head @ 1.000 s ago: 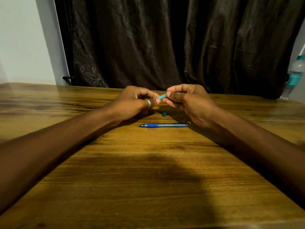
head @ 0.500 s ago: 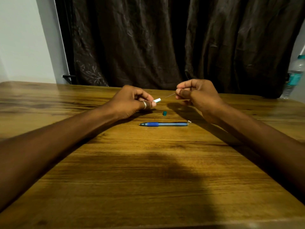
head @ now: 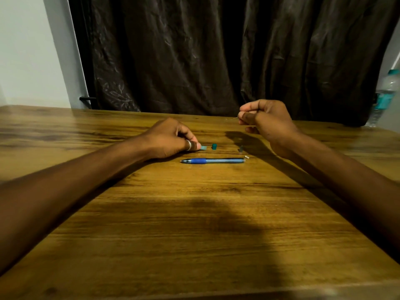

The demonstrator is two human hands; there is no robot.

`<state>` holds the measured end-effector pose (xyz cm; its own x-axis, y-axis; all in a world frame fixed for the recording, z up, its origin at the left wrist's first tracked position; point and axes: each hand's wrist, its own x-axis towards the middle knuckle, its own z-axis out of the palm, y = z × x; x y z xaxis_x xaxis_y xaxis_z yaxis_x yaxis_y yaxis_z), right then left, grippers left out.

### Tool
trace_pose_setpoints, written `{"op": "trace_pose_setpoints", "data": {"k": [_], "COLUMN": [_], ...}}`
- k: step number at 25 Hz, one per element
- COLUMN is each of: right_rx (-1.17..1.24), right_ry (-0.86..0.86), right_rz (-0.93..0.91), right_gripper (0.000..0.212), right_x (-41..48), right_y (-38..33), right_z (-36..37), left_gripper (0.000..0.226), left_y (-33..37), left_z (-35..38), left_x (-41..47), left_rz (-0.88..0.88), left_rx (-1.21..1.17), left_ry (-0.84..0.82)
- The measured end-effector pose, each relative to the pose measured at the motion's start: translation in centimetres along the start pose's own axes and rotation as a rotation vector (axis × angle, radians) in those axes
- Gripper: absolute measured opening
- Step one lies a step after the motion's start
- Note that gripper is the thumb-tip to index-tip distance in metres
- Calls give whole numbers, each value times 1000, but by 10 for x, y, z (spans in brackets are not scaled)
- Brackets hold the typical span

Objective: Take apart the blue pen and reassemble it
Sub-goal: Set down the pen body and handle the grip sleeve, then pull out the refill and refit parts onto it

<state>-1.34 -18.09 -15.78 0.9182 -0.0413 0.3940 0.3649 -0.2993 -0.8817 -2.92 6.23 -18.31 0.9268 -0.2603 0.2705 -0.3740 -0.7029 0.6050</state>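
Head view: wooden table (head: 194, 224) fills the near scene, a dark curtain (head: 216, 55) hangs behind it, and a water bottle (head: 385, 94) stands at far right. Left hand (head: 171, 139) rests on the table, its fingertips pinching a small light-blue pen piece (head: 203, 147). Right hand (head: 268, 120) is raised, thumb and forefinger closed on a thin wire-like part (head: 233, 119). Blue pen (head: 213, 160) lies between the hands, with a small teal cap (head: 214, 146) just beyond it and a tiny white piece (head: 246, 157) at its right end.
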Motion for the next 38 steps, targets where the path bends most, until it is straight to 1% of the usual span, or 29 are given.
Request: {"op": "trace_pose_setpoints", "data": {"k": [3,8,10,12,14,16,17,18,21,25,29,31,34,36,38], "right_rx": [6,17,25,34,31,24,20,17,29,42,54,62,73,78,80], "right_ry": [-7,-11,-9,0,15,26,27,27,26,15,27,29,19,8,1], "right_rz": [-6,-9,-10,-8,-13,-19,-21,-22,-29,-35,-38,-50,-57,-62,-68], "right_gripper": [13,11,11,11,11,13,14,14,14,11,11,11,11,11,11], "right_x": [1,4,4,5,4,3,2,1,0,0,4,5,3,2,2], "right_y": [2,4,3,4,3,2,2,2,1,2,2,2,2,1,1], "right_z": [0,0,-1,-2,-1,1,1,1,2,3,2,0,0,1,2], "left_gripper": [12,9,8,8,22,38,41,39,22,12,11,9,13,13,20], "left_y": [-1,-5,-2,6,18,28,31,33,36,33,22,17,16,18,20], "left_z": [1,1,-3,-4,3,13,17,19,20,23,11,3,0,2,3], "left_x": [1,1,2,-1,-6,-11,-13,-13,-13,-13,-8,-5,-4,-4,-4], "left_rz": [-3,12,50,136,231,263,264,264,277,256,174,128,71,65,56], "left_rx": [12,-7,-17,25,84,171,212,240,249,194,102,-24,-289,-370,-402], "left_ry": [-3,18,49,96,69,-6,-38,-59,-70,-53,111,170,151,137,105]}}
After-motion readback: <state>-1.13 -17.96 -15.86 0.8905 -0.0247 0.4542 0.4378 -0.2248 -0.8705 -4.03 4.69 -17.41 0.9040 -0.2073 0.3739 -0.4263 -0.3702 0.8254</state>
